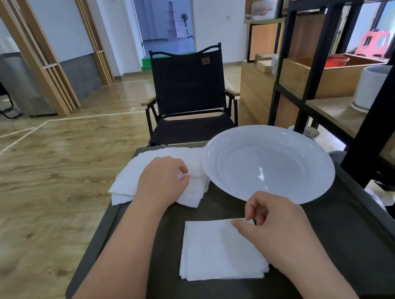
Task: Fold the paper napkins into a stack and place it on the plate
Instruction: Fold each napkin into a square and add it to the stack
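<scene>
Bright, seemingly window-lit; glare on the plate (268,166), edges bowed and soft.

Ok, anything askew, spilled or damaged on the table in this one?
Nothing spilled or damaged. The loose napkin pile under the left hand overhangs the table's left edge, and the plate sticks out past its far edge.

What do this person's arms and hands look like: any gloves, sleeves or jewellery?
Both are bare. The left hand and right hand wear no gloves, and no rings show on the fingers in view. Neither wrist carries a watch or bracelet. The forearms are uncovered all the way to the bottom edge of the picture, so no sleeve is visible.
</scene>
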The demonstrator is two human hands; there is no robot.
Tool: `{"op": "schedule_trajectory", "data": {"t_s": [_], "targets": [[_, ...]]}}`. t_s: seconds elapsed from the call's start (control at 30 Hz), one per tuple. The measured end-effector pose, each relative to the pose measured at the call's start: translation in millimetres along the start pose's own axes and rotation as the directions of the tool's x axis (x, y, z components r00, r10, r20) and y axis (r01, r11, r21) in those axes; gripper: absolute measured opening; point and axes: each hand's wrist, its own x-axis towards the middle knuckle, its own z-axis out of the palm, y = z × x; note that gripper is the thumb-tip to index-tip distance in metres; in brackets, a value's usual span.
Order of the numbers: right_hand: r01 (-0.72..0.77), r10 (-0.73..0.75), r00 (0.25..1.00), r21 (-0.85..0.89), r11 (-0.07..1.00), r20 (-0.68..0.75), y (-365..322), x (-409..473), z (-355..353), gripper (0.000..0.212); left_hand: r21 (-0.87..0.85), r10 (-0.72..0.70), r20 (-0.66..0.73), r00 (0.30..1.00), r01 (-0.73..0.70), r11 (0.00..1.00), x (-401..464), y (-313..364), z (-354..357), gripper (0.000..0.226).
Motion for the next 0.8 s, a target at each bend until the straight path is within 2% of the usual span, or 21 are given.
{"op": "schedule_trajectory", "data": {"t_s": [0.13, 0.23, 0.3, 0.37, 0.47, 0.53, 0.6, 0.63, 0.73, 0.8], "targets": [[0.023, -0.022, 0.999, 0.051, 0.998, -0.023, -2.2, 0.3, -1.5, 0.030, -0.076, -0.042, -0.127, 0.991, 0.033, 0.997, -6.3, 1.5, -0.1, 0.021], [0.064, -0.061, 0.998, 0.128, 0.990, -0.029, -7.1, -2.9, -2.8, 0.028, -0.398, -0.205, -0.212, 0.955, 0.107, 0.911, -27.4, 9.2, -18.1, 0.016], [0.065, -0.056, 0.997, 0.246, 0.967, -0.044, -11.2, -4.7, -4.3, 0.020, -0.661, -0.335, -0.245, 0.910, 0.096, 0.744, -49.7, 18.2, -35.9, 0.016], [0.034, -0.030, 0.999, 0.365, 0.931, -0.016, -16.6, -6.0, -6.5, 0.023, -0.876, -0.423, -0.140, 0.895, 0.087, 0.474, -74.5, 30.2, -53.2, 0.016], [-0.031, -0.011, 0.997, 0.501, 0.865, 0.081, -20.8, -6.3, -9.3, 0.052, -0.979, -0.394, 0.136, 0.909, 0.183, 0.085, -101.9, 45.1, -65.8, 0.020], [-0.060, -0.027, 0.989, 0.570, 0.819, 0.142, -20.6, -6.4, -11.2, 0.057, -0.965, -0.339, 0.255, 0.905, 0.260, -0.033, -110.2, 50.9, -66.8, 0.023], [-0.063, -0.049, 0.985, 0.607, 0.792, 0.165, -19.6, -7.7, -13.5, 0.050, -0.952, -0.322, 0.302, 0.897, 0.303, -0.047, -113.5, 54.0, -65.7, 0.027], [-0.064, -0.050, 0.985, 0.624, 0.779, 0.164, -19.7, -8.2, -14.4, 0.046, -0.952, -0.334, 0.290, 0.897, 0.305, -0.011, -114.1, 55.5, -65.1, 0.029], [-0.068, -0.001, 0.995, 0.662, 0.747, 0.102, -17.9, -6.4, -13.3, 0.038, -0.934, -0.337, 0.125, 0.933, 0.225, 0.277, -113.6, 50.6, -61.9, 0.042], [-0.053, 0.042, 0.999, 0.678, 0.733, 0.033, -16.5, -4.2, -11.8, 0.036, -0.910, -0.234, 0.046, 0.971, 0.137, 0.390, -114.6, 46.0, -62.6, 0.051]]}}
